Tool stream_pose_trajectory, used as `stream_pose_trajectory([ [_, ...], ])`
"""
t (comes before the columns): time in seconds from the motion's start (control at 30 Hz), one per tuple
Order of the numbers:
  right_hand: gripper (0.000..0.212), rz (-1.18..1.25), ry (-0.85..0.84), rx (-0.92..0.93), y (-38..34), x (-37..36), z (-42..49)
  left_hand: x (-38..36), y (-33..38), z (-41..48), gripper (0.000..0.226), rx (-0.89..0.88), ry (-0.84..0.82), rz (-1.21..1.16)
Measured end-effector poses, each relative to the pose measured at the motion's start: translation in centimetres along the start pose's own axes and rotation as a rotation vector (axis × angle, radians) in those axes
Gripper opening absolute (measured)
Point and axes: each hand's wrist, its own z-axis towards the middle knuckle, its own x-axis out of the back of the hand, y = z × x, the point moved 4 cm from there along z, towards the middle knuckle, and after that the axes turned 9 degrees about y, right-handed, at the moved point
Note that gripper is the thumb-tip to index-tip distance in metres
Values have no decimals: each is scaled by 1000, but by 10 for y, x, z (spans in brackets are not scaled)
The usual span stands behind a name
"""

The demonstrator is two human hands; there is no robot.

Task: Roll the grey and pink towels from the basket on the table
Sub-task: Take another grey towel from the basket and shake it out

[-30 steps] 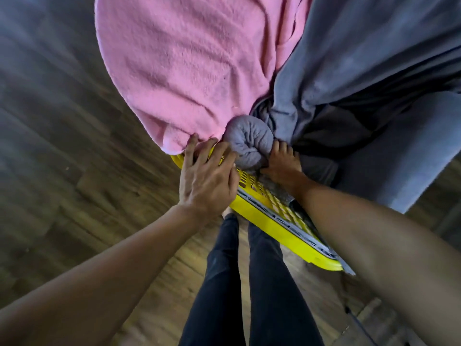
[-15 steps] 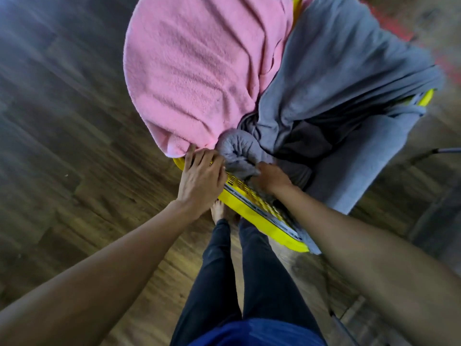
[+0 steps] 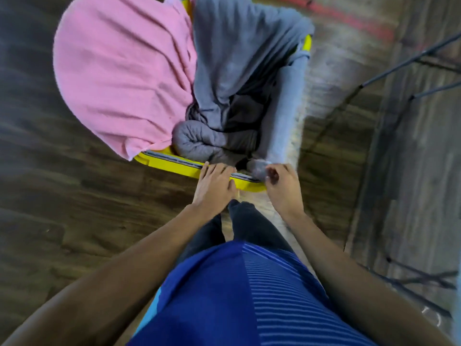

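Left hand (image 3: 214, 184) on basket (image 3: 169, 165) rim — floor (image 3: 74, 221) around.

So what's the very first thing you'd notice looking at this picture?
The big pink towel jumps out, draped over the left side of the yellow basket on the wooden floor. Beside it a grey towel covers the right side, with a rolled-up grey bundle by the near rim. At that rim the left hand rests flat while the right hand pinches a corner of the grey towel.
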Motion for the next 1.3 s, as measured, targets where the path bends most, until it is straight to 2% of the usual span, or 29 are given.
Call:
stream_pose_trajectory([
  [0.13,38,91,42,-66,26,5,-16,-17,26,-1,42,-102,-103,-6],
  [0.3,62,213,-61,-127,45,-1,-17,-30,57,1,47,-140,-138,-19],
  [0.37,55,221,-55,-129,49,1,-15,-32,60,5,45,-98,-111,-25],
  [0.43,39,181,-66,-131,53,2,-9,-34,62,8,42,-57,-101,-35],
  [0.57,18,133,-144,-92,62,7,0,-35,68,7,34,-31,-62,-47],
  [0.67,20,190,-161,-54,63,18,-1,-34,69,7,33,-21,-27,-41],
  [0.8,22,229,-215,42,52,36,-4,-30,82,7,45,-169,-7,-71],
  [1.03,11,237,-207,89,28,74,5,-6,102,34,13,-340,-80,-177],
  [1.13,10,275,-221,101,12,95,9,15,113,42,6,-353,-114,-296],
  [1.2,12,313,-181,128,2,114,15,29,125,48,11,-336,-113,-368],
  [1.3,8,389,-141,129,-4,139,29,42,138,61,22,-227,-228,-540],
])
